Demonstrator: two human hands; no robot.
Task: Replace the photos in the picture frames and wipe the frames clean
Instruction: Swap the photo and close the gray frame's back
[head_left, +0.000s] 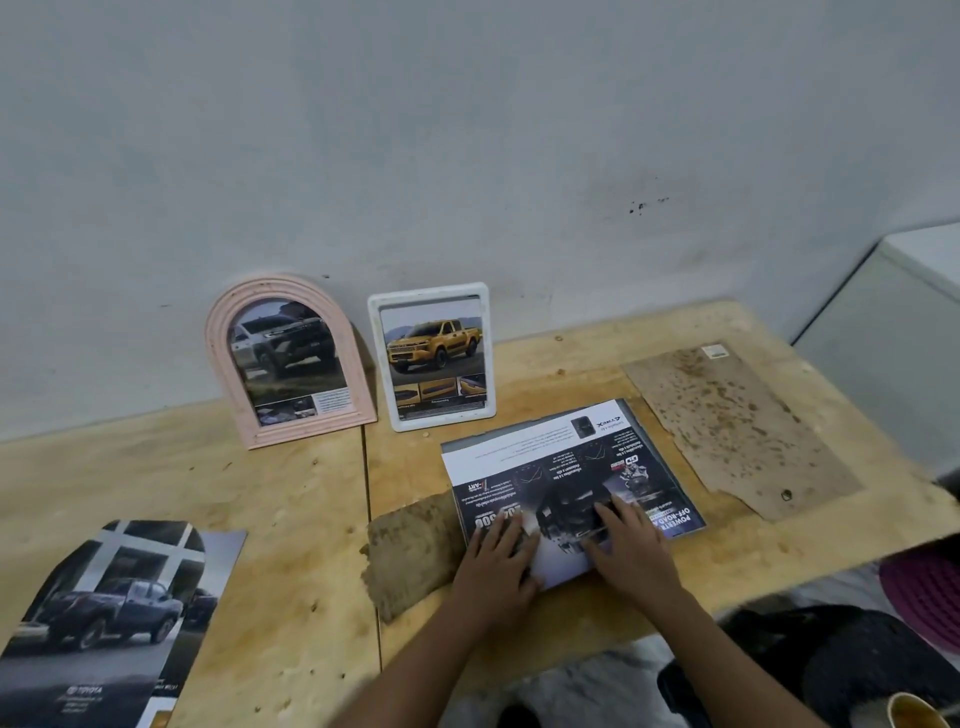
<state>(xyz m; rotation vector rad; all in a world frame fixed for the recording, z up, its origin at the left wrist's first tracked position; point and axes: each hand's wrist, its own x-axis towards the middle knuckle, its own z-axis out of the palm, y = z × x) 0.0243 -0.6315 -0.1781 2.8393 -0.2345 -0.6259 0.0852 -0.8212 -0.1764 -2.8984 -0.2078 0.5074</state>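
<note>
A pink arched frame (291, 361) with a grey truck photo leans on the wall beside a white rectangular frame (434, 356) holding a yellow truck photo. In front of them lies a car brochure sheet (566, 462) over a larger flat frame, whose grey edge shows on the right. My left hand (496, 558) and my right hand (631, 545) both rest on the sheet's near end, fingers fairly straight, pressing it flat. A brown cloth (413, 551) lies just left of my left hand.
A stained brown backing board (737, 426) lies at the right of the wooden table (291, 519). Cut brochure pages with a dark truck (104, 623) lie at the near left. A white cabinet (904, 312) stands at the far right. A cup rim (917, 712) shows at the bottom right.
</note>
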